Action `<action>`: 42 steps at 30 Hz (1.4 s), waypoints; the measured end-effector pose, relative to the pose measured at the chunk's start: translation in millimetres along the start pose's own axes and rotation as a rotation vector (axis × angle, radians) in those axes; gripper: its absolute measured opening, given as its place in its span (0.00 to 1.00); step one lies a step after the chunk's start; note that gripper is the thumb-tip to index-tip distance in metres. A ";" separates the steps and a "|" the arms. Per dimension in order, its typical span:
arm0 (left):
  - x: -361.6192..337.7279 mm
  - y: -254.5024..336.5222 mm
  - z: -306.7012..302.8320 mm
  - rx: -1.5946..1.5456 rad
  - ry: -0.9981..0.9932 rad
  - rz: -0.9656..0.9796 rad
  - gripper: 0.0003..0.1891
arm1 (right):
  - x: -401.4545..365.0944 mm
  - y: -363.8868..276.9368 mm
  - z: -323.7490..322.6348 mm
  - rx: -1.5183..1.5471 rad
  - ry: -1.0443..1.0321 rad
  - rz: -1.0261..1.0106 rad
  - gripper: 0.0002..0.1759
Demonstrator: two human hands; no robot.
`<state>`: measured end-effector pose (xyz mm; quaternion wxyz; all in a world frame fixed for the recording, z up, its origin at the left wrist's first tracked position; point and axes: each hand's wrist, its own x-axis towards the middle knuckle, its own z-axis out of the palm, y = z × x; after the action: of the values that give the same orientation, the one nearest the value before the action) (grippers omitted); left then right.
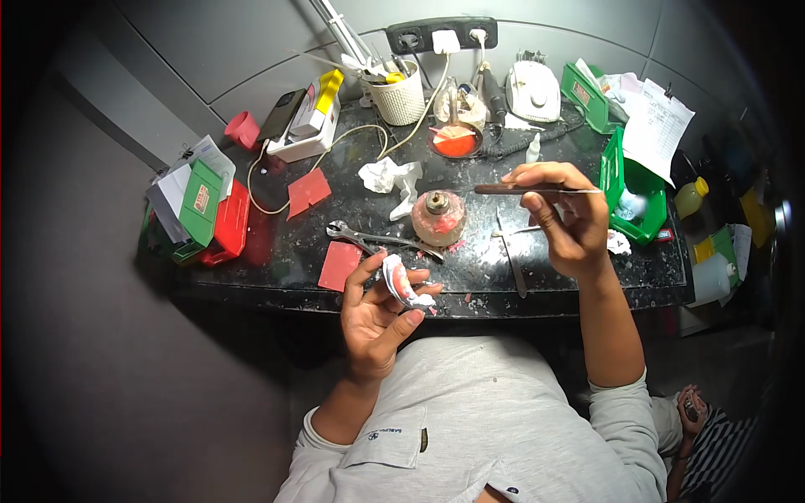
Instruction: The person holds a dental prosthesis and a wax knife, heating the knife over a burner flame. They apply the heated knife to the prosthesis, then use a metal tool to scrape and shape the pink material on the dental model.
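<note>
Above the worktop [285, 289], the left hand [369, 323] lightly pinches a white-and-pink dental model [400, 281], probably light and brittle, best cradled by its rim; the right hand [566, 218] pinches a slim tool's handle [503, 189].

The counter [537, 251] has a glossy black surface, speckled with residue. The burner [438, 225] has a translucent, glass-like body and a metal collar. The pliers [356, 238] are bright, smooth metal. The handle of the held tool [513, 189] is brown and wood-like; its narrow end appears metallic. The wax-like sheet [309, 193] is smooth, pink and mostly matt. The crumpled tissue [391, 176] is soft, matt paper. The green bin [619, 172] and red bin [228, 225] are smooth plastic with a slight gloss. The white holder [397, 96] has a textured, woven-pattern wall. The shirt [470, 402] is matt grey cloth.
</note>
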<state>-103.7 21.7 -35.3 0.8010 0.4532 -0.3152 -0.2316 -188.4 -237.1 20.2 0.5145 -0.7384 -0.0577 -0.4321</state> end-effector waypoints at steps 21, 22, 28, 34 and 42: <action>-0.2 -2.0 -1.6 -0.007 0.010 0.005 0.40 | 0.1 3.8 2.8 -0.131 -0.068 -0.085 0.09; 0.0 -2.7 -3.5 -0.020 -0.009 0.011 0.39 | 0.5 3.9 2.5 -0.132 -0.068 -0.085 0.09; -0.3 -2.6 -2.6 -0.027 -0.003 0.007 0.39 | 3.5 3.3 7.1 -0.470 0.112 0.096 0.06; -1.0 -1.7 -1.4 -0.016 0.014 -0.016 0.40 | 3.5 2.9 3.5 -0.591 0.109 0.130 0.06; -0.3 -1.3 -2.0 -0.018 0.004 -0.003 0.40 | 5.0 8.4 -0.2 -0.539 0.081 0.054 0.05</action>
<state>-102.6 22.5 -37.3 0.8052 0.4471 -0.3109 -0.2349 -180.9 -242.9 17.8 0.3126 -0.8321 0.0999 -0.4471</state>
